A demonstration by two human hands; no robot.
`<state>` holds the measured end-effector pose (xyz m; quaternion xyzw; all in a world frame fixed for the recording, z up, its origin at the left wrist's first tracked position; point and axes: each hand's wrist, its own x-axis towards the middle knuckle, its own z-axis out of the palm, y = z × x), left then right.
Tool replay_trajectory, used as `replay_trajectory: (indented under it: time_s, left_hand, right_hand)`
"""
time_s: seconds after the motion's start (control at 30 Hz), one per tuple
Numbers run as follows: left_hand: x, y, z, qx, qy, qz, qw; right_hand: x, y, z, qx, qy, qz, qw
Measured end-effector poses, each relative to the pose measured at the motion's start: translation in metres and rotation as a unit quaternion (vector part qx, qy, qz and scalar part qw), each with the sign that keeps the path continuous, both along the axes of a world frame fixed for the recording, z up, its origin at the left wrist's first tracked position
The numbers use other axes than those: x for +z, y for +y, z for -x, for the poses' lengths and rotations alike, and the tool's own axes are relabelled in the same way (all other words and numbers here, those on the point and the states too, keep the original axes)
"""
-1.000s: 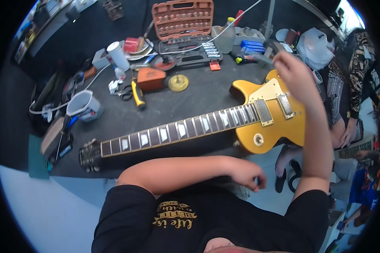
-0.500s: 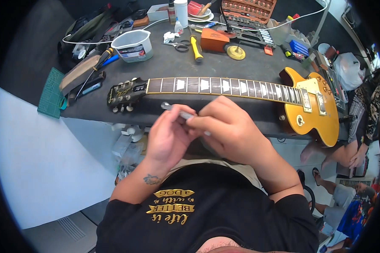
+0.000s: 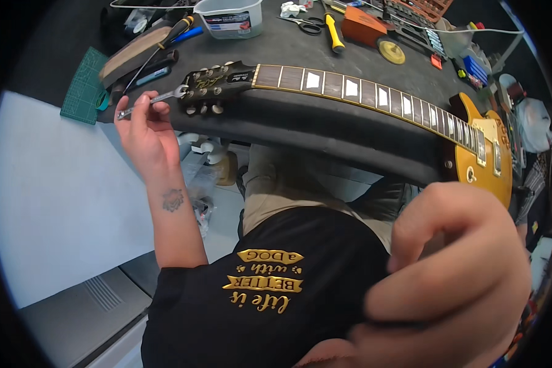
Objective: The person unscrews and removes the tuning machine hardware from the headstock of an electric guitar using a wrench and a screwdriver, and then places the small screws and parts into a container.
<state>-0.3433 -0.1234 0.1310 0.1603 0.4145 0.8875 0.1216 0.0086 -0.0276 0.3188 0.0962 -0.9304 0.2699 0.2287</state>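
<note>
Left hand point(image 3: 148, 136) holds a wrench point(image 3: 164, 97) by the head of a guitar point(image 3: 374, 95)

The wrench sits pinched between thumb and fingers, its jaw end right at the headstock; contact cannot be told. The person's right hand point(image 3: 454, 276) is raised near the camera, blurred, fingers curled; whether it holds anything cannot be told. The guitar lies face up along the black table point(image 3: 282, 50), gold body to the right. Beyond the neck are a plastic tub point(image 3: 233, 24), scissors point(image 3: 308, 26) and an orange block point(image 3: 362, 26); a green mat point(image 3: 81, 89) lies far left.

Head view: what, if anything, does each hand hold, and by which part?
Left hand: a silver metal wrench, by its shaft. Right hand: nothing visibly held.
</note>
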Motion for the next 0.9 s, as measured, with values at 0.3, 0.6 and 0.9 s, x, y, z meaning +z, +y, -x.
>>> replay_trajectory:
  time_s: [0.3,0.6,0.9]
  left_hand:
    - [-0.036,-0.012,-0.050,-0.032,0.140,0.121,0.982]
    - [-0.039,-0.010,-0.069,0.088,0.497,0.335,0.795]
    - [-0.028,-0.020,-0.049,0.052,0.590,0.306,0.746]
  right_hand:
    - [-0.136,0.114,0.114,-0.182,0.071,-0.034,0.980]
    - [-0.161,0.090,0.154,-0.239,-0.075,-0.168,0.953]
    - [-0.159,0.089,0.153,-0.238,-0.062,-0.167,0.955]
